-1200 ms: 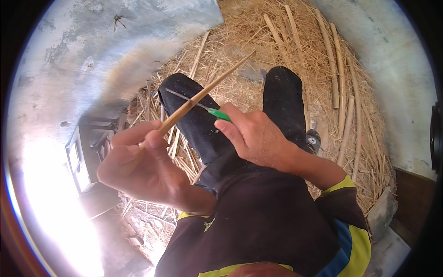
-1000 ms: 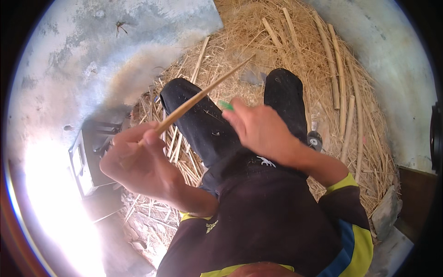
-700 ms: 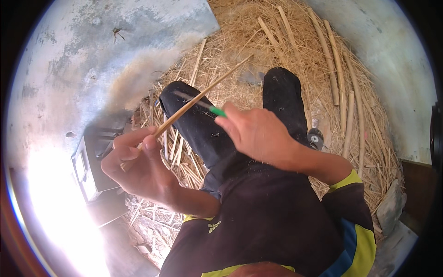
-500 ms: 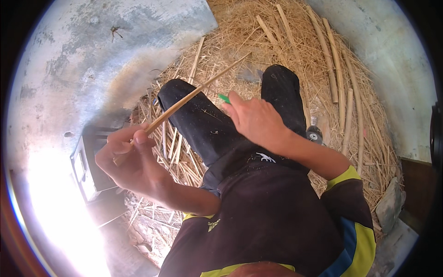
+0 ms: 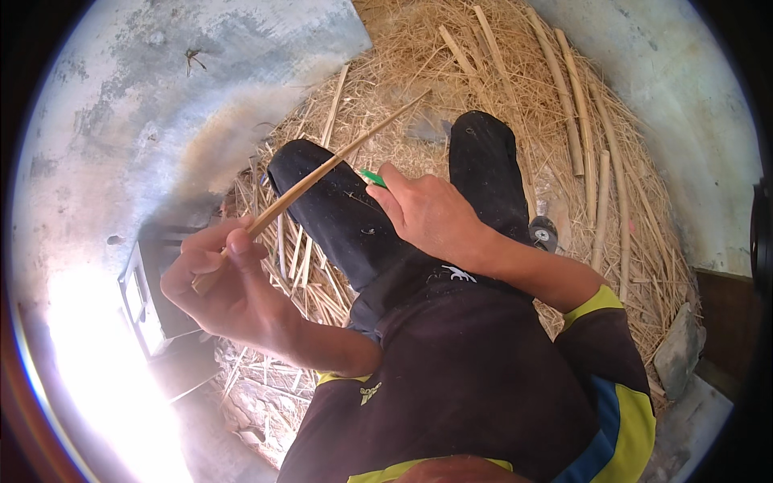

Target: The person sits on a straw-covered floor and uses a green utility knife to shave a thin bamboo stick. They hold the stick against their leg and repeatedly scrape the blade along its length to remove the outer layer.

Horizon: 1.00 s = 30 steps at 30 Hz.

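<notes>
nearest, a dark shirt [image 5: 475, 354] with yellow trim fills the space between the two forearms. going by how things lie, the step in hand seems to be working a long pale stick [image 5: 326, 167] with a small green tool [image 5: 372, 178]; a further pass would call for a steady hold at the stick's near end and the tool brought back against its side, clear of the leg. the left hand [image 5: 237, 286], on the near left, is closed on the stick, pinching it between thumb and fingers, with a short end showing inside the palm. the right hand [image 5: 435, 213], a little farther and to the right, is curled around the green tool, only part of which shows; its blade, if any, cannot be made out. tool and stick look apart, though near each other. the stick slants from the left hand toward the far right, passing over the left leg of the black trousers [image 5: 338, 221], its thin tip over the straw [image 5: 403, 52]. farther right, loose canes [image 5: 581, 121] lie on the straw, beside a grey wall [image 5: 684, 137].
</notes>
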Each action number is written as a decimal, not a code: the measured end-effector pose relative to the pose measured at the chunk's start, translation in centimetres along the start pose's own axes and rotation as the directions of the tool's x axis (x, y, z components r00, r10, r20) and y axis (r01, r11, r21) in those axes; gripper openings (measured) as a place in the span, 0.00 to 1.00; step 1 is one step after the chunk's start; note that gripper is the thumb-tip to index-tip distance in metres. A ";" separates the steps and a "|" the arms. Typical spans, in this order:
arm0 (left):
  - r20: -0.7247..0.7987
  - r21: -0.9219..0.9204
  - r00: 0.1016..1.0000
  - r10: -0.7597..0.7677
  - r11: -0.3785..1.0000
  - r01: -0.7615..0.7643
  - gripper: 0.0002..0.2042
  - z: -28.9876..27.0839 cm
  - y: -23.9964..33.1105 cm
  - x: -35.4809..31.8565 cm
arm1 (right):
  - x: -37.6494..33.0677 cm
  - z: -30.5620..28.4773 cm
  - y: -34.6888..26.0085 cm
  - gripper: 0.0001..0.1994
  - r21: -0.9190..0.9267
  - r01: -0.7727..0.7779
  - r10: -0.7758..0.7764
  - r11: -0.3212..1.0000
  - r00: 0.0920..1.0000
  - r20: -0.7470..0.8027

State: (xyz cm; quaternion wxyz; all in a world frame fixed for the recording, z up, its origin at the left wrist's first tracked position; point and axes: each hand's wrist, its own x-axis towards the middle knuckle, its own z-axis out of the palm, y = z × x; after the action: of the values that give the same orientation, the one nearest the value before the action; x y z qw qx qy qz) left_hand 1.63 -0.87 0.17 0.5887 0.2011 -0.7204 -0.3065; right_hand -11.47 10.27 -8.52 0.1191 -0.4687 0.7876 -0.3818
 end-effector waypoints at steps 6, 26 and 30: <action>-0.012 0.037 1.000 0.013 0.999 -0.013 0.12 -0.5 -0.7 0.5 | 1.4 0.4 2.9 0.14 -0.094 -0.025 0.022 0.995 0.999 -0.030; -0.087 0.081 0.996 0.001 0.997 0.006 0.12 -0.2 -0.7 0.0 | 2.0 3.5 4.0 0.13 0.141 0.019 -0.004 0.990 0.994 -0.106; -0.114 0.115 0.993 0.011 0.993 0.002 0.13 0.5 -0.5 0.4 | 3.0 4.7 5.6 0.13 0.123 -0.162 0.174 0.979 0.980 -0.098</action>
State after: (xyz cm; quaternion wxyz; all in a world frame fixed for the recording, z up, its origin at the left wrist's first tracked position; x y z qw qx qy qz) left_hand 1.03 -1.36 0.07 0.6171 0.2503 -0.7025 -0.2512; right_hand -14.10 7.01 -15.27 0.1348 -0.3715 0.8066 -0.4396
